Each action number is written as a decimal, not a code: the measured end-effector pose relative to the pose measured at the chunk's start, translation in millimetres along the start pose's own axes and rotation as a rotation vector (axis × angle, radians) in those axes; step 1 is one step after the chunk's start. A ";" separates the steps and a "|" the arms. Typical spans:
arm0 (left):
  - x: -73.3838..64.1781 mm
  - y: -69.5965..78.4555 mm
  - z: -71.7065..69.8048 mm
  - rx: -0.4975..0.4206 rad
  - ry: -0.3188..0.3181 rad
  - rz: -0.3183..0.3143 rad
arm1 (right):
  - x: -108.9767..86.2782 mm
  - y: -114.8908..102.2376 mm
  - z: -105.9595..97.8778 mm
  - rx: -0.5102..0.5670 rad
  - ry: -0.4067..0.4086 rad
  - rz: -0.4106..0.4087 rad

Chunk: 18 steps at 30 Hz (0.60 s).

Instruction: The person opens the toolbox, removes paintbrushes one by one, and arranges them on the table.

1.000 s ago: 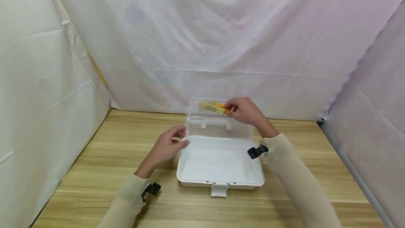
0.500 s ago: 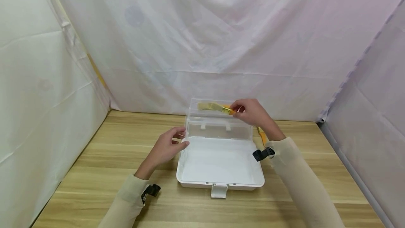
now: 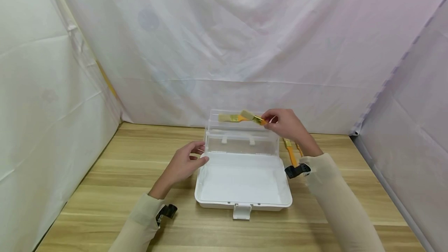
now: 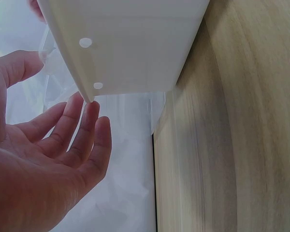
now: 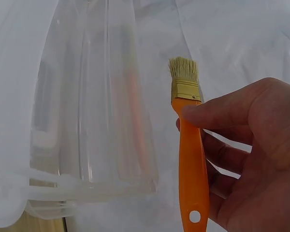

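My right hand (image 3: 285, 121) pinches a flat paintbrush (image 5: 193, 159) by its orange handle, bristles pointing away, above the upper right of the raised clear trays (image 3: 241, 145). Behind it, a second paintbrush (image 3: 229, 118) lies in the top tray. These trays belong to a white storage box (image 3: 245, 182) that stands unlatched on the table. At the box's left back corner is my left hand (image 4: 43, 145), fingers spread and loosely bent. Its fingertips meet the white rim while the thumb touches clear plastic in the left wrist view.
To the right of the box, another orange-handled paintbrush (image 3: 291, 154) lies on the wooden table (image 3: 115, 189), with a thinner piece (image 3: 299, 149) partly hidden by my wrist. A white latch (image 3: 242, 212) hangs at the box's front. Pale cloth (image 3: 245, 42) walls surround the table.
My right hand has moved right with the paintbrush, whose bristles have swung away and up. The brush in the tray and those on the table show more. My left hand stays put.
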<state>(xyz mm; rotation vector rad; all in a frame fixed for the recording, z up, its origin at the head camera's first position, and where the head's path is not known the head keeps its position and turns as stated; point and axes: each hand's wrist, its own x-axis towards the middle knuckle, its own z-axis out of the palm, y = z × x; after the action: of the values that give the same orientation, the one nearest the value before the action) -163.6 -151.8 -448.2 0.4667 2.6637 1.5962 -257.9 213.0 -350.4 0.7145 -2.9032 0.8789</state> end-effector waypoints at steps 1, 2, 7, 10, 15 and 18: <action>0.1 -0.1 -0.2 -0.001 0.000 0.004 | -0.9 0.7 -1.1 0.003 0.001 0.006; 0.0 -0.2 -0.4 -0.003 0.000 0.007 | -1.7 1.4 -2.2 0.007 0.002 0.012; 0.1 -0.6 -0.7 -0.010 -0.003 0.015 | -6.1 4.9 -7.1 0.035 0.014 0.044; -0.1 0.2 -0.8 -0.008 -0.004 0.012 | -9.4 6.8 -9.7 0.060 0.017 0.074; -0.4 1.6 -1.2 -0.007 -0.005 0.006 | -14.8 12.5 -11.5 0.087 0.028 0.099; -0.1 2.8 -1.3 -0.011 -0.006 -0.001 | -18.6 15.8 -13.2 0.103 0.041 0.096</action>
<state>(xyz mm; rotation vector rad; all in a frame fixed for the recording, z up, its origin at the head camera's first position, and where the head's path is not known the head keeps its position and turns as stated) -163.0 -151.7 -445.2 0.4689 2.6488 1.6066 -249.5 239.5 -350.4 0.5593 -2.8945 1.0473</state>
